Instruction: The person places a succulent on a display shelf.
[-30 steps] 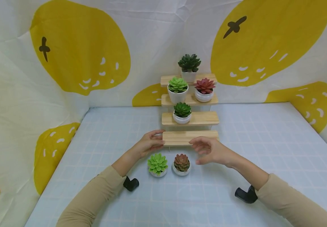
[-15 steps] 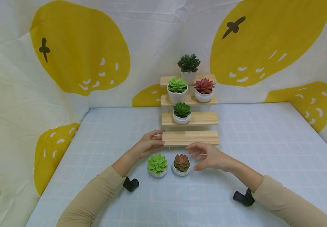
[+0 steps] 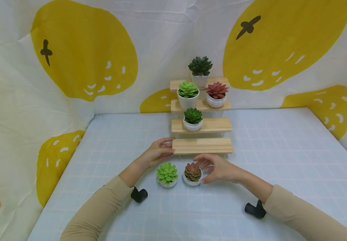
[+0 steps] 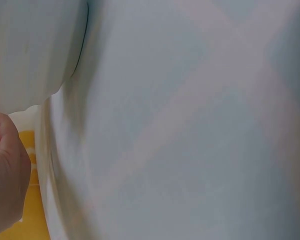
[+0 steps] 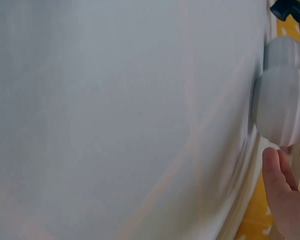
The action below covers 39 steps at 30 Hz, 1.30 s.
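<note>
My left hand (image 3: 155,154) grips the left end of the lowest board of a stepped wooden plant stand (image 3: 203,146). In front of the stand, a brown succulent in a white pot (image 3: 192,173) sits on the table, a bright green succulent (image 3: 167,174) to its left. My right hand (image 3: 221,169) is at the brown plant's right side, thumb and fingers spread apart beside the pot. From the right wrist, the fingertips (image 5: 271,160) show right by the white pot (image 5: 280,107). The left wrist view has a white pot (image 4: 30,50) close up and part of the hand (image 4: 7,180).
Higher boards of the stand hold a small green succulent (image 3: 193,119), a light green one (image 3: 188,95), a red one (image 3: 217,95) and a dark green one (image 3: 200,71). Patterned cloth (image 3: 161,40) hangs behind. Black wrist mounts (image 3: 139,194) stick out below the sleeves.
My right hand has moved left and slightly down, from before the lowest board to the brown succulent's side. The left hand keeps its place on the board's end.
</note>
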{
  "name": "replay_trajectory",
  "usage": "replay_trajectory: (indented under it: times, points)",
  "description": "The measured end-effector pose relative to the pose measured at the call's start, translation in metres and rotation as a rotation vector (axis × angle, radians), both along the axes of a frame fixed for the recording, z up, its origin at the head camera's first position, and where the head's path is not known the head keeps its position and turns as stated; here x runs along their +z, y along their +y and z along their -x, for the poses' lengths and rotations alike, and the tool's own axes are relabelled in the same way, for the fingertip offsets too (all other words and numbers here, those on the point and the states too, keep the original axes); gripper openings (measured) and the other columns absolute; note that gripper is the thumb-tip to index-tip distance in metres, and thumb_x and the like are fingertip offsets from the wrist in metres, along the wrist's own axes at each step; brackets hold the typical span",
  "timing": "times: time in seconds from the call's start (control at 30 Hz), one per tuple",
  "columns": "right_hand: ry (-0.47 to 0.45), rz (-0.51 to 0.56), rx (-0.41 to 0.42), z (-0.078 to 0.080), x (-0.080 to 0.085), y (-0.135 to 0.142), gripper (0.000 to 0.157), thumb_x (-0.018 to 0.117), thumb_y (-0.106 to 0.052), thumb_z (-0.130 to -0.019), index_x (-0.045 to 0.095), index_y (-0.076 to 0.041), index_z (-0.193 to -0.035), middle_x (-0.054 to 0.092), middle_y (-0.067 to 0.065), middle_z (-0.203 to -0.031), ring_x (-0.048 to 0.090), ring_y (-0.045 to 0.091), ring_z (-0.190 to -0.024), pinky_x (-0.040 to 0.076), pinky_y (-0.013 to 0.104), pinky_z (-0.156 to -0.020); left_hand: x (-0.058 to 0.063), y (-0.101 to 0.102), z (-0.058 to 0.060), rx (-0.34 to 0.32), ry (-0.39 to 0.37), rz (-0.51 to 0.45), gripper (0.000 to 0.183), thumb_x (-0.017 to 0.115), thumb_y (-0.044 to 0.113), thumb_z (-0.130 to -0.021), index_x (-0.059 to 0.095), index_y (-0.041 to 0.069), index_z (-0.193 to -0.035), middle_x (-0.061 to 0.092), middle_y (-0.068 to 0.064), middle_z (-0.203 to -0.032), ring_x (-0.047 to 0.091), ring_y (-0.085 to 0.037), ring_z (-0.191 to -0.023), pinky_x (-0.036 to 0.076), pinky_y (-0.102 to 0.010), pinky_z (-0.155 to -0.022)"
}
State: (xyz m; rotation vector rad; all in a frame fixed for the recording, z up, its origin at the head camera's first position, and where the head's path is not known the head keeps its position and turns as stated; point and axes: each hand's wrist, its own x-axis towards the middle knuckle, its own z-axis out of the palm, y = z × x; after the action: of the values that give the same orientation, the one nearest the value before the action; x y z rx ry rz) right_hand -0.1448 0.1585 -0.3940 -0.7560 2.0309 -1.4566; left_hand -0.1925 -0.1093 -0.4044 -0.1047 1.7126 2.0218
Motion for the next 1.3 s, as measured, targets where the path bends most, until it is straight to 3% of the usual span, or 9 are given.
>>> replay_trajectory:
  times: [0.33,0.73,1.3]
  points:
    - [0.021,-0.051,-0.001,0.002,-0.004,-0.007,0.071,0.083,-0.009,-0.067,0.048,-0.001,-0.129,0.053,0.012,-0.121,0.050,0.028,-0.106,0.046,0.041,-0.090,-0.001,0.000,0.001,-0.002,0.004,-0.012,0.058,0.055,-0.012,-0.086,0.039,0.002,-0.140,0.055,-0.011,-0.114,0.060,-0.013,-0.086,0.051,-0.023,-0.071]
    - [0.020,-0.056,0.062,0.005,-0.010,-0.013,0.067,0.082,-0.009,-0.068,0.051,-0.002,-0.127,0.057,0.008,-0.114,0.053,0.025,-0.104,0.046,0.039,-0.088,-0.001,0.000,0.000,-0.001,0.002,-0.016,0.057,0.055,-0.011,-0.087,0.038,0.002,-0.140,0.056,-0.011,-0.114,0.060,-0.013,-0.087,0.051,-0.023,-0.072]
    - [-0.044,-0.042,0.035,0.000,-0.007,-0.015,0.065,0.083,-0.008,-0.068,0.052,-0.006,-0.125,0.058,0.006,-0.113,0.055,0.022,-0.104,0.048,0.033,-0.087,0.001,0.000,-0.002,-0.003,0.007,-0.016,0.058,0.054,-0.012,-0.086,0.037,0.001,-0.140,0.056,-0.011,-0.114,0.060,-0.012,-0.086,0.051,-0.023,-0.071]
